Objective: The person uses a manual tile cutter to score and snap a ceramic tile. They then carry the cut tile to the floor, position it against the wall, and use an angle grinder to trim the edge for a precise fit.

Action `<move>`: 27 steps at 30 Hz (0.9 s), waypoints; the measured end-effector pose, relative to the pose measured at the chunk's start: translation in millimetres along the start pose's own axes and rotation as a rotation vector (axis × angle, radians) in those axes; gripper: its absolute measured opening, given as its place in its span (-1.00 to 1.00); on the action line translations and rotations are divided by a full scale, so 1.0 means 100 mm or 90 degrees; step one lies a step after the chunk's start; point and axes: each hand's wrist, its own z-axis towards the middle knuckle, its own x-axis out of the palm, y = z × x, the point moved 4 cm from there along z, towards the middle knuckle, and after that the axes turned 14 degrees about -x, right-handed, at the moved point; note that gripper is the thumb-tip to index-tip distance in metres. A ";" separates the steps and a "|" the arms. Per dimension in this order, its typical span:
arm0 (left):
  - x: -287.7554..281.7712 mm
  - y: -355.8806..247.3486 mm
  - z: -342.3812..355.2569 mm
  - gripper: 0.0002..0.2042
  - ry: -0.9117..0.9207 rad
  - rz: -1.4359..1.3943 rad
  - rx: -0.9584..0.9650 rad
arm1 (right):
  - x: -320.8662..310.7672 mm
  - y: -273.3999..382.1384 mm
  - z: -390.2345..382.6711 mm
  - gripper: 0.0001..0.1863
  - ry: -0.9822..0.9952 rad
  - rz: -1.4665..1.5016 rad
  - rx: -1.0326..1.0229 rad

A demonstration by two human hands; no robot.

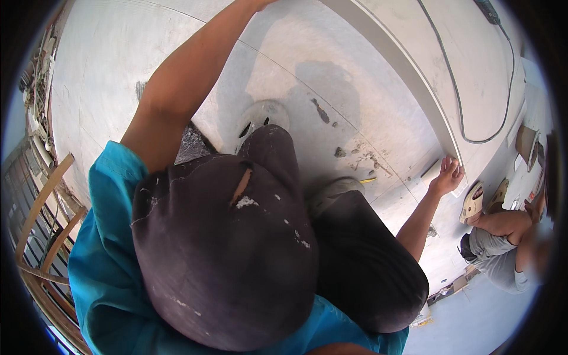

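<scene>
A long pale slab or board [408,65] with a thick edge curves across the upper right. My right hand [447,175] is at its near end, fingers bent and closed against the edge. Next to that hand a small white block [431,171] lies on the floor. My left arm [195,68] stretches up and forward. Only the wrist and the start of my left hand [263,3] show at the top rim, so its fingers are hidden. I squat in dark, stained trousers [225,260], torn at one knee.
Large pale floor tiles [355,59] carry dirt crumbs [367,155] and a yellow strip [368,180]. A black cord [451,83] runs over the slab from a power tool [487,10]. Another person [497,242] squats at right. A wooden chair [44,260] stands at left.
</scene>
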 end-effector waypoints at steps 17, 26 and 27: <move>-0.12 0.08 0.03 -0.59 -0.018 0.126 0.075 | -0.13 -0.09 -0.04 -0.65 0.056 -0.043 -0.053; -0.65 0.82 -0.63 -0.55 -0.052 0.079 -0.154 | -0.10 0.36 -0.69 -0.67 0.200 -0.174 0.115; -0.66 0.88 -0.61 -0.57 -0.053 0.103 -0.170 | -0.06 0.33 -0.70 -0.62 0.207 -0.192 0.107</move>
